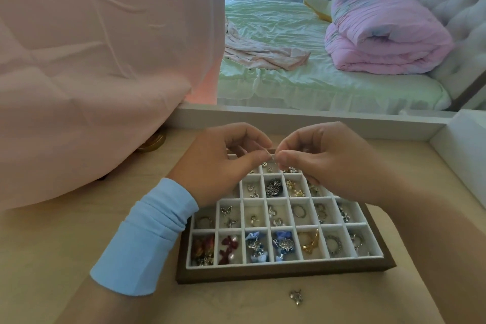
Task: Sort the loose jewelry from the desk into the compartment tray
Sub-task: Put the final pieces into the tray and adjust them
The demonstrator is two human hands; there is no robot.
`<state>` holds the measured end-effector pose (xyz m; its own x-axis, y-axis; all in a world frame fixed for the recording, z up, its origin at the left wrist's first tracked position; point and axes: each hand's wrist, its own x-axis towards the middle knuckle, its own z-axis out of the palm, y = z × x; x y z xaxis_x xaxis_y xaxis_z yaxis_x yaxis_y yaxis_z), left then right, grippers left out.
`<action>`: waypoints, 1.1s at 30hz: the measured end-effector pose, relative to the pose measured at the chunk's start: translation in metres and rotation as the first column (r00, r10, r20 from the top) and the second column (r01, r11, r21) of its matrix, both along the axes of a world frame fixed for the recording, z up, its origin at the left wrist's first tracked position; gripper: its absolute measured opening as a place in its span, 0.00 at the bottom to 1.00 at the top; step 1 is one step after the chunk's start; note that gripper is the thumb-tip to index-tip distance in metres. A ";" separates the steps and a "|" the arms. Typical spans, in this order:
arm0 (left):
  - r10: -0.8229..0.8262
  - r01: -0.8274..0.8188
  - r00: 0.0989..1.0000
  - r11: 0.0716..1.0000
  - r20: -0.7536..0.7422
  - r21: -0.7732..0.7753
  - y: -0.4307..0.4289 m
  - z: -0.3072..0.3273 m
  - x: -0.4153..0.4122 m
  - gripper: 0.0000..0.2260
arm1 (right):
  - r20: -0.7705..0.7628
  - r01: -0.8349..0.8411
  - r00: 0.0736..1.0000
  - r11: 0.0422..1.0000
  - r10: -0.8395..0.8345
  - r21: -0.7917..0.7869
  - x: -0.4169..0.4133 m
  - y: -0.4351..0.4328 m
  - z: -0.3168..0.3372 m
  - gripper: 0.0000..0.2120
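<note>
Left hand [223,166] and right hand [326,166] pinch 1 tiny piece [273,157], grips narrow, over the tray [263,275] beside pink cloth [92,73].

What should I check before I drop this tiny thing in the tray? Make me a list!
1. Grip: ok. The left hand and right hand both pinch the small piece at their fingertips.
2. Hands above the tray: ok, they are over its far rows.
3. What kind of jewelry it is: cannot tell, it is too small to see.
4. A free compartment for it: cannot tell, the hands hide the far cells.
5. Nothing left loose: not ok. A silver piece lies on the desk in front of the tray.
</note>
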<state>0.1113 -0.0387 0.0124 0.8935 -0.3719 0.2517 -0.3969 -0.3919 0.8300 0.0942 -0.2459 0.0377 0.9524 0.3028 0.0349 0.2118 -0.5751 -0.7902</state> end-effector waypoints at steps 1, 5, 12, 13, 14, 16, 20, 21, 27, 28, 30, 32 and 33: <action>0.008 -0.009 1.000 0.999 0.016 0.044 0.003 0.000 0.001 0.05 | 0.006 -0.005 1.000 0.999 0.005 -0.047 0.000 -0.002 -0.001 0.05; 0.123 -0.148 0.983 0.971 0.138 0.188 0.024 0.003 0.008 0.08 | 0.038 0.045 0.999 0.986 -0.039 -0.159 0.003 -0.007 -0.005 0.05; 0.114 -0.153 0.987 0.878 0.113 0.453 0.039 -0.013 0.016 0.17 | 0.085 0.159 0.985 0.976 -0.148 -0.146 0.000 -0.011 -0.010 0.05; 0.112 -0.148 0.988 0.868 0.105 0.475 0.037 -0.017 0.017 0.18 | 0.086 0.168 0.984 0.974 -0.156 -0.152 0.001 -0.013 -0.012 0.05; 0.112 -0.140 0.990 0.864 0.087 0.483 0.036 -0.021 0.017 0.18 | 0.098 0.181 0.981 0.970 -0.166 -0.164 0.002 -0.015 -0.014 0.05; 0.104 -0.112 0.994 0.871 0.043 0.478 0.035 -0.025 0.018 0.18 | 0.114 0.197 0.978 0.959 -0.177 -0.206 0.004 -0.018 -0.018 0.05; 0.113 -0.106 0.993 0.875 0.014 0.472 0.037 -0.025 0.019 0.16 | 0.099 0.234 0.971 0.951 -0.218 -0.201 0.010 -0.022 -0.020 0.05; 0.114 -0.107 0.993 0.875 0.014 0.472 0.037 -0.024 0.019 0.15 | 0.084 0.243 0.969 0.954 -0.232 -0.176 0.011 -0.023 -0.020 0.05; 0.131 -0.100 0.991 0.883 -0.036 0.458 0.040 -0.016 0.017 0.10 | 0.035 0.242 0.970 0.947 -0.240 -0.212 0.010 -0.029 -0.021 0.05; 0.135 -0.100 0.990 0.884 -0.044 0.456 0.040 -0.016 0.017 0.09 | 0.024 0.229 0.973 0.947 -0.229 -0.226 0.008 -0.028 -0.020 0.05; 0.138 -0.094 0.988 0.881 -0.062 0.463 0.040 -0.014 0.015 0.08 | 0.002 0.204 0.977 0.945 -0.211 -0.256 0.006 -0.027 -0.020 0.06; 0.142 -0.088 0.987 0.874 -0.078 0.477 0.038 -0.011 0.014 0.07 | -0.015 0.191 0.979 0.942 -0.203 -0.275 0.004 -0.025 -0.018 0.06; 0.146 -0.086 0.986 0.869 -0.085 0.486 0.038 -0.010 0.014 0.07 | -0.023 0.181 0.980 0.942 -0.196 -0.281 0.003 -0.024 -0.017 0.05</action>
<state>0.1253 -0.0008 0.0028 0.9493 -0.3121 -0.0383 -0.2370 -0.7903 0.5650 0.0976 -0.2700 0.0212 0.9913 0.1085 -0.0739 0.0425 -0.7980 -0.6011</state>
